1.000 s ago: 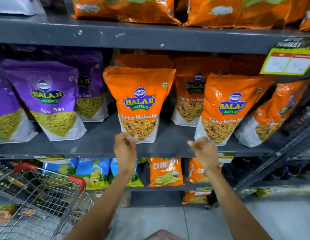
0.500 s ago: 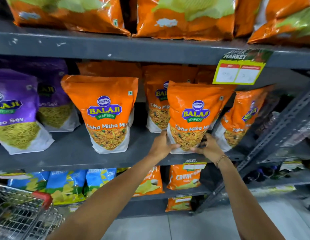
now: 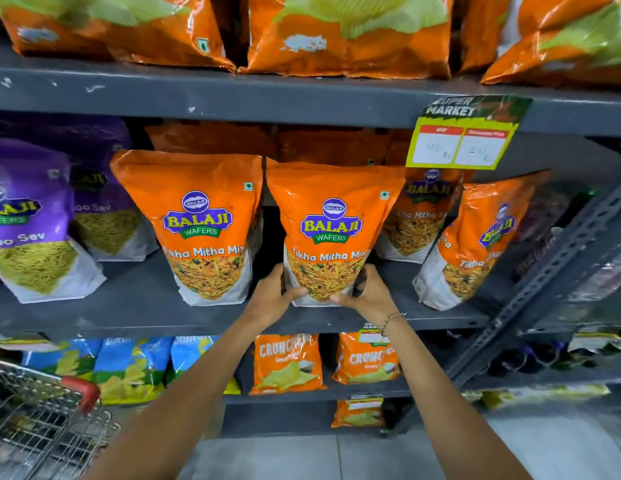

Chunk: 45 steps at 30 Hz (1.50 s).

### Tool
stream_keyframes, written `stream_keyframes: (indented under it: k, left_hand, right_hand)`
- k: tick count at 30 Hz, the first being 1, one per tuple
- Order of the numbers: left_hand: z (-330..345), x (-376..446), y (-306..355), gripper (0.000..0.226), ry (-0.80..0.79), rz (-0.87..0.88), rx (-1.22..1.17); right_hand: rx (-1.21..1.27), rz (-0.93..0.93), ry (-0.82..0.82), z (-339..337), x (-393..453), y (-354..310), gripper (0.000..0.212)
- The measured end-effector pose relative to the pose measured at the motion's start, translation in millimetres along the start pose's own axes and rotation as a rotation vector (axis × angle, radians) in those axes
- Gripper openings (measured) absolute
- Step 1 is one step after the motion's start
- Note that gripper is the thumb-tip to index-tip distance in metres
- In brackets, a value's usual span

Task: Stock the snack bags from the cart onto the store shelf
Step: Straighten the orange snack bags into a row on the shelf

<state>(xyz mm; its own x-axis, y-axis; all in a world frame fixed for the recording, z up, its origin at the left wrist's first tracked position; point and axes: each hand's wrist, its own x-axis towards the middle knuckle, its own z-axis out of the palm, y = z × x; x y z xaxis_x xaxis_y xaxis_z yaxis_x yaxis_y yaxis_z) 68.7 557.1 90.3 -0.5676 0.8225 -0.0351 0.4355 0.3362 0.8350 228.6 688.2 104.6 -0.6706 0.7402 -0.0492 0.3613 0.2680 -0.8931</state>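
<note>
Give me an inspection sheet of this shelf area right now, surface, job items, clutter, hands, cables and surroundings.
Surface: grey middle shelf, scuffed, bare patches between bags.
Job's things: orange Tikha Mitha Mix bag upright at the shelf front; cart at lower left.
Clutter: nothing seen.
Hands: left hand and right hand grip that bag's bottom corners.
Cables: nothing seen.
Surroundings: purple sev bags to the left, price tag above right, Crunchex bags below.

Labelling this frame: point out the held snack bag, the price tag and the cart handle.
held snack bag (image 3: 331, 220): head view, on its logo.
price tag (image 3: 463, 145): head view, its white boxes.
cart handle (image 3: 81, 388): head view, red grip.
</note>
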Motion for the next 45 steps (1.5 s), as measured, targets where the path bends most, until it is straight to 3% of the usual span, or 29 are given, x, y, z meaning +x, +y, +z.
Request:
stream_keyframes:
  k: [2, 3, 5, 6, 9, 11, 13, 15, 18, 23, 26, 31, 36, 41, 45]
  left_hand:
    - [11.5, -13.1, 3.2, 0.071, 0.131, 0.026, -0.142]
    - [16.8, -21.7, 4.2, 0.067, 0.259, 0.025, -0.19]
    - [39.1, -36.8, 13.3, 0.048, 0.518, 0.048, -0.077]
    - [46.5, -42.8, 18.2, 0.039, 0.575, 0.08, 0.012]
    - [83.9, -42.3, 57.1, 0.033, 0.348, 0.259, 0.036]
    - [113.8, -29.6, 88.5, 0.046, 0.156, 0.432, 0.079]
    - [143.8, -14.1, 116.2, 0.07, -0.003, 0.457, 0.088]
    - [172.2, 5.7, 133.0, 0.095, -0.118, 0.365, 0.075]
    - [211.9, 45.3, 121.5, 0.119, -0.119, 0.175, -0.021]
    - [212.9, 31.6, 141.6, 0.085, -0.061, 0.083, -0.074]
    - [205.4, 32.5, 141.8, 0.08, -0.082, 0.081, -0.062]
    - [177.0, 39.9, 128.4, 0.075, -0.164, 0.091, 0.002]
    - [161.3, 45.6, 112.3, 0.08, -0.185, 0.043, 0.041]
    - [156.5, 49.2, 114.4, 0.089, -0.234, 0.001, 0.116]
    - [156.6, 52.3, 112.2, 0.089, -0.265, -0.015, 0.076]
  right_hand:
    - [-0.036, 0.054, -0.047, -14.7, -6.7, 4.0, 0.087]
    - [-0.086, 0.077, -0.036, -23.1, -9.8, 7.5, 0.079]
    - [-0.214, 0.112, 0.109, -60.8, -22.9, 21.5, 0.036]
    - [-0.302, 0.146, 0.2, -77.9, -31.0, 23.7, 0.022]
    - [-0.559, 0.308, 0.449, -132.8, -57.6, 26.7, 0.016]
    - [-0.552, 0.305, 0.516, -153.7, -58.6, 30.2, 0.016]
    - [-0.49, 0.31, 0.473, -163.6, -49.6, 36.4, 0.031]
    - [-0.397, 0.327, 0.343, -171.9, -39.2, 45.1, 0.054]
    - [-0.329, 0.332, 0.176, -184.1, -30.0, 57.8, 0.057]
    - [-0.364, 0.299, 0.173, -196.1, -23.2, 66.3, 0.032]
    - [-0.375, 0.312, 0.132, -193.6, -14.5, 68.8, 0.042]
    - [-0.236, 0.171, 0.029, -186.7, -2.6, 73.6, 0.095]
    - [0.027, 0.083, -0.006, -173.2, 10.4, 84.6, 0.082]
    - [0.023, 0.068, 0.052, -169.8, 10.0, 83.5, 0.073]
    - [-0.005, 0.051, 0.089, -165.9, 7.6, 86.5, 0.079]
